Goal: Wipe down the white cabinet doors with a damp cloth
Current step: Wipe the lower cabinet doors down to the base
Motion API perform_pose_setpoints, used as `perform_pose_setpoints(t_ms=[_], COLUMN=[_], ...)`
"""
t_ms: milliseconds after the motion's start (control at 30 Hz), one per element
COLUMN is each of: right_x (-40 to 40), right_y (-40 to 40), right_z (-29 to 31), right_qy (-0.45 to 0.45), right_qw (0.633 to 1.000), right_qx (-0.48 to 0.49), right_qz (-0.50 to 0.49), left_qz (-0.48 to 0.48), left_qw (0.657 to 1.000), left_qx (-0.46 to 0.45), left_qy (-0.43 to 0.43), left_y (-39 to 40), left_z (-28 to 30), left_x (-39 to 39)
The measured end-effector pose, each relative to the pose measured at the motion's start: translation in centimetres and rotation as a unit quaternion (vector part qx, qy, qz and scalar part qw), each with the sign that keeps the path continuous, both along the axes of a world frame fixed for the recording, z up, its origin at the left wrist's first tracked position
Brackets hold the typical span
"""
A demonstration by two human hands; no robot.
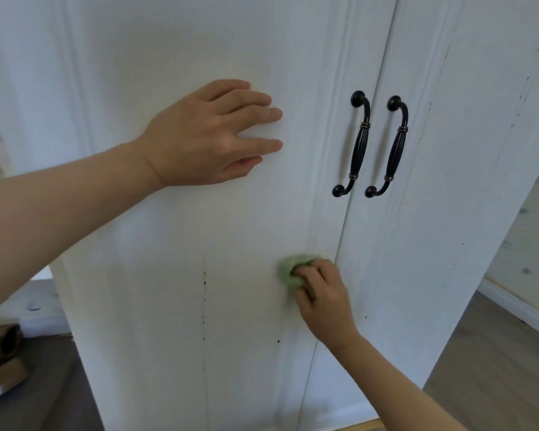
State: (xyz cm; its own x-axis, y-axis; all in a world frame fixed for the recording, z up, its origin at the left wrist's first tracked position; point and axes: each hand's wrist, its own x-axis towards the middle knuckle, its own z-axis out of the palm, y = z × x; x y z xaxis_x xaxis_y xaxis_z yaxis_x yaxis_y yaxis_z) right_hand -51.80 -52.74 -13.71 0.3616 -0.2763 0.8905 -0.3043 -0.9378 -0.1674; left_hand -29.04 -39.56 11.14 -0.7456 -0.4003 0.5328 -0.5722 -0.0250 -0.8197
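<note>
Fingers (pixel 308 276) bunch crumpled green cloth (pixel 290 272) against smooth white door (pixel 168 275); left hand (pixel 206 135) flat

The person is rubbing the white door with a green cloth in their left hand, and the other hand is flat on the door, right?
Not quite. The head view shows the green cloth bunched in the right hand. The left hand is the one lying flat on the white door.

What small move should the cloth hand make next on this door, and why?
Probably slide the cloth leftward to the line of dark specks. The right hand grips it bunched against the left door near its inner edge, those specks look unwiped, and the left hand rests flat higher up.
</note>
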Motion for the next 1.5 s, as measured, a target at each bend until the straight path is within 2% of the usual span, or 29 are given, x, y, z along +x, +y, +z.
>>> perform_pose_setpoints(t_ms=[67,100,133,167,233,267,333,400,467,533,567,633,733,767,833,867,933,967,1000,1033,1100,1167,1200,1233,1267,1333,1400,1433,1500], right_x=[-1.5,-2.0,-1.9,-1.5,0.3,1.4,3.0,3.4,2.3,1.0,0.7,1.0,2.2,2.6,3.1,2.8,1.2,0.0,-0.9,-1.4,-1.4,-0.4,0.2,0.5,0.7,0.2,-0.8,-1.1,-0.2], right_y=[0.1,0.1,0.4,0.9,2.0,2.3,2.7,2.5,2.1,1.8,1.6,1.7,1.9,1.9,2.1,2.0,1.4,0.7,-0.2,-0.7,-0.8,-0.4,0.0,0.3,0.6,0.8,1.1,1.1,1.9], right_z=[-4.4,-4.9,-4.3,-2.6,2.5,5.2,7.5,5.2,0.2,-2.9,-2.9,-0.2,5.7,6.5,4.9,2.8,-1.4,-2.3,-2.2,-1.5,1.5,4.3,4.7,4.1,2.4,-2.9,-6.7,-6.6,-3.2], right_qy=[0.162,0.185,0.161,0.097,-0.071,-0.134,-0.162,-0.100,0.022,0.138,0.156,0.089,-0.131,-0.158,-0.091,-0.016,0.149,0.195,0.194,0.151,0.002,-0.142,-0.181,-0.183,-0.153,-0.024,0.088,0.099,0.046], right_qw=[0.986,0.982,0.986,0.992,0.986,0.979,0.982,0.994,0.999,0.989,0.986,0.995,0.987,0.984,0.996,0.999,0.981,0.971,0.973,0.983,0.999,0.983,0.973,0.973,0.979,0.996,0.994,0.993,0.995], right_qx=[-0.038,-0.019,0.023,0.073,0.143,0.147,0.098,0.036,-0.011,-0.036,-0.031,0.007,0.091,0.083,0.011,-0.034,-0.120,-0.132,-0.124,-0.102,-0.004,0.108,0.132,0.133,0.119,0.075,0.049,0.053,0.081], right_qz=[0.028,0.036,0.041,0.045,0.040,0.035,0.020,0.021,0.027,0.049,0.058,0.046,0.005,-0.001,0.002,0.018,0.043,0.043,0.034,0.011,-0.044,-0.052,-0.047,-0.054,-0.057,-0.048,-0.035,-0.031,-0.022], left_qz=[-0.004,-0.007,-0.011,-0.014,-0.004,0.002,0.007,0.005,0.005,0.002,0.002,0.000,0.000,0.000,-0.002,-0.001,0.002,0.002,0.002,0.002,0.000,0.001,0.001,0.002,0.003,0.003,0.006,0.008,0.011], left_qw=[1.000,1.000,0.999,0.998,0.997,0.997,0.997,0.996,0.997,0.997,0.997,0.998,0.998,0.998,0.998,0.998,0.998,0.998,0.998,0.998,0.998,0.998,0.998,0.998,0.998,0.998,0.998,0.998,0.998], left_qx=[0.014,0.023,0.034,0.044,0.061,0.068,0.077,0.081,0.077,0.073,0.072,0.067,0.063,0.061,0.062,0.063,0.064,0.065,0.065,0.064,0.061,0.063,0.062,0.062,0.063,0.068,0.069,0.069,0.066], left_qy=[0.008,0.018,0.030,0.040,0.044,0.038,0.025,0.021,0.019,0.019,0.019,0.016,0.018,0.017,0.016,0.015,0.015,0.015,0.016,0.016,0.015,0.013,0.013,0.013,0.014,0.015,0.011,0.009,0.008], left_y=[0.2,0.3,0.5,0.7,1.3,1.6,2.0,2.1,1.9,2.0,2.0,2.0,1.9,1.9,1.9,1.9,1.9,1.9,1.9,1.9,1.9,1.9,1.9,1.9,1.8,1.7,1.7,1.7,1.8], left_z=[0.0,-0.1,-0.3,-0.9,-2.5,-3.3,-4.5,-4.8,-4.7,-4.7,-4.8,-4.8,-4.9,-4.9,-4.9,-4.9,-4.9,-4.9,-4.8,-4.8,-4.8,-4.8,-4.8,-4.9,-4.9,-4.9,-4.8,-4.8,-4.8], left_x=[-0.2,-0.2,-0.2,-0.1,0.5,0.8,1.1,1.3,1.2,1.4,1.4,1.4,1.4,1.3,1.3,1.3,1.4,1.4,1.4,1.4,1.5,1.5,1.5,1.5,1.6,1.6,1.5,1.5,1.6])
